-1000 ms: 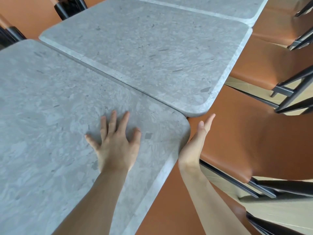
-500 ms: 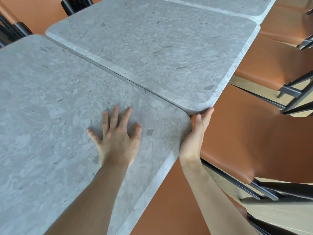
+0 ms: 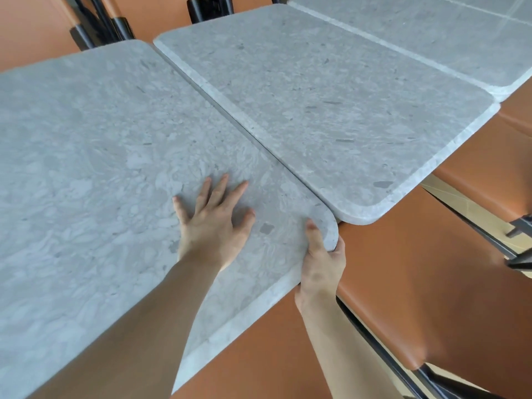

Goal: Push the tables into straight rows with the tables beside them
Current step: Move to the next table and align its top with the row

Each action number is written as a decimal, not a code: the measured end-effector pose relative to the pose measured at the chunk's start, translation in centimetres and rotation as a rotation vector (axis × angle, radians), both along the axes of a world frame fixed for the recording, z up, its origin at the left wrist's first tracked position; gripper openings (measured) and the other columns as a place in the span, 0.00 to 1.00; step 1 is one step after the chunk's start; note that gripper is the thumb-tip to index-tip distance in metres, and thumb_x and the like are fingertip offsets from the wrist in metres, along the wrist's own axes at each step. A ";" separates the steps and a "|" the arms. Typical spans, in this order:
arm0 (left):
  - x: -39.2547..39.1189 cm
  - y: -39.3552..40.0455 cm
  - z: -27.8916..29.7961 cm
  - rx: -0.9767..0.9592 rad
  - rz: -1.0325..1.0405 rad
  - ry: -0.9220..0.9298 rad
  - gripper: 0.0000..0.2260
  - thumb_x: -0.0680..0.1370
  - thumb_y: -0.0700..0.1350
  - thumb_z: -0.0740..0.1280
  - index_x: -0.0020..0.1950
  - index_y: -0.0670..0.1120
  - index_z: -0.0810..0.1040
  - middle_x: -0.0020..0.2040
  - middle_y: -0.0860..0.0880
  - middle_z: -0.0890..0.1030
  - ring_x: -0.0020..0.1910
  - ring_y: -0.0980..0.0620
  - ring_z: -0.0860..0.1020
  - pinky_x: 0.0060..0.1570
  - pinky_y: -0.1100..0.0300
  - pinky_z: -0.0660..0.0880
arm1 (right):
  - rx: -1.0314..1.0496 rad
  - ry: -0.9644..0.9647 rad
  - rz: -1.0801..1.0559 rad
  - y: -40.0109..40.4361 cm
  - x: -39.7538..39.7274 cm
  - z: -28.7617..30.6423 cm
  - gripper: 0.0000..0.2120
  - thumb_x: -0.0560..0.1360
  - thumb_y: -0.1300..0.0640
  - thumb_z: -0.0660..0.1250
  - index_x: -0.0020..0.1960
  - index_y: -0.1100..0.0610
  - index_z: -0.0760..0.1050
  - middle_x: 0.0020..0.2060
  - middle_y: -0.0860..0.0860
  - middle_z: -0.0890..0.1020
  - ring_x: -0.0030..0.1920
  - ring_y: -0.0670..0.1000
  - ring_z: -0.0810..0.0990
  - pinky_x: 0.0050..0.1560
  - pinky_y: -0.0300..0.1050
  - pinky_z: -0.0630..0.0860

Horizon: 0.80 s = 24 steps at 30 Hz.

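Grey stone-patterned square tables with rounded corners were ranged in a line running away from the viewer. Nearest lay the grey speckled near table [image 3: 86,182], filling the lower left of the view. The left hand [image 3: 213,223] was laid flat on its top with fingers spread, palm down, gripping nothing. The right hand [image 3: 322,260] was clasped round the table's rounded right corner, the thumb pressed on the top and the fingers curled beneath the edge.

Below that edge, rust-orange leather chair seats [image 3: 417,283] on black metal frames were seen, pushed close under the right side of the row.

Just beyond the held corner, the second grey stone table [image 3: 331,110] was found edge to edge with the near one along a thin dark seam. Its right corner was set further right than the held corner, so the two right edges were not in one line. Past it a third grey table [image 3: 431,38] was joined in the same way, and the corner of another was glimpsed at the far right.

At the far left, more orange seats and black chair legs [image 3: 95,24] were visible. Pale flooring [image 3: 466,208] was seen between the chairs.
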<state>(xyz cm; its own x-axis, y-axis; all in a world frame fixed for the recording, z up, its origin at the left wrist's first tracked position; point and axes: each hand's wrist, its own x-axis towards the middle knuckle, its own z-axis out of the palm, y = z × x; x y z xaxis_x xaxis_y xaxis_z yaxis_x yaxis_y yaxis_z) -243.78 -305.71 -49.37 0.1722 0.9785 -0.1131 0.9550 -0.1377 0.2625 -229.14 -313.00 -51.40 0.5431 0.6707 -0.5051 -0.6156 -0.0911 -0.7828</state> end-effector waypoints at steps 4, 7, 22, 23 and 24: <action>0.0 -0.2 0.1 0.007 0.015 0.011 0.25 0.83 0.62 0.48 0.80 0.68 0.47 0.83 0.61 0.43 0.80 0.58 0.36 0.76 0.36 0.32 | 0.015 0.058 0.081 -0.3 0.3 -0.1 0.18 0.74 0.52 0.76 0.62 0.51 0.78 0.51 0.48 0.88 0.51 0.52 0.88 0.58 0.57 0.82; 0.4 -0.3 0.2 0.009 0.038 0.035 0.25 0.83 0.62 0.48 0.80 0.68 0.47 0.82 0.62 0.42 0.80 0.59 0.35 0.76 0.38 0.32 | 0.029 0.142 0.214 -0.7 1.4 0.0 0.19 0.76 0.53 0.75 0.66 0.51 0.77 0.55 0.50 0.87 0.55 0.53 0.86 0.62 0.58 0.80; 0.8 -22.9 -0.5 0.343 0.690 -0.573 0.22 0.77 0.60 0.56 0.67 0.55 0.76 0.74 0.62 0.69 0.78 0.58 0.59 0.78 0.53 0.50 | -0.020 0.377 0.600 -1.7 3.4 0.9 0.24 0.77 0.40 0.70 0.68 0.51 0.78 0.60 0.51 0.85 0.59 0.53 0.85 0.64 0.53 0.77; 0.1 -25.2 -0.7 0.386 0.937 -0.680 0.20 0.76 0.61 0.60 0.64 0.54 0.77 0.68 0.61 0.71 0.74 0.55 0.64 0.74 0.50 0.57 | -0.016 0.364 0.608 -1.8 3.3 1.0 0.24 0.77 0.40 0.70 0.68 0.51 0.78 0.59 0.51 0.85 0.59 0.53 0.85 0.63 0.52 0.78; -0.8 -26.8 -0.8 0.381 1.216 -0.804 0.20 0.76 0.61 0.65 0.63 0.52 0.76 0.65 0.58 0.71 0.71 0.50 0.66 0.69 0.50 0.62 | -0.012 0.350 0.601 -1.9 3.2 1.1 0.23 0.76 0.40 0.70 0.67 0.51 0.78 0.58 0.50 0.86 0.58 0.53 0.85 0.62 0.52 0.79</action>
<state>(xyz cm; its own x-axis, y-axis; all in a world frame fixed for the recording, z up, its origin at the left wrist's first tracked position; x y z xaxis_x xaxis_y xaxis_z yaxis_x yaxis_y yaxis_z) -244.57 -332.52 -50.12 -0.8515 0.5149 -0.0989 0.1572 0.4307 0.8887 -225.91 -314.88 -50.31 -0.1174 0.7970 -0.5924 -0.6717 -0.5031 -0.5438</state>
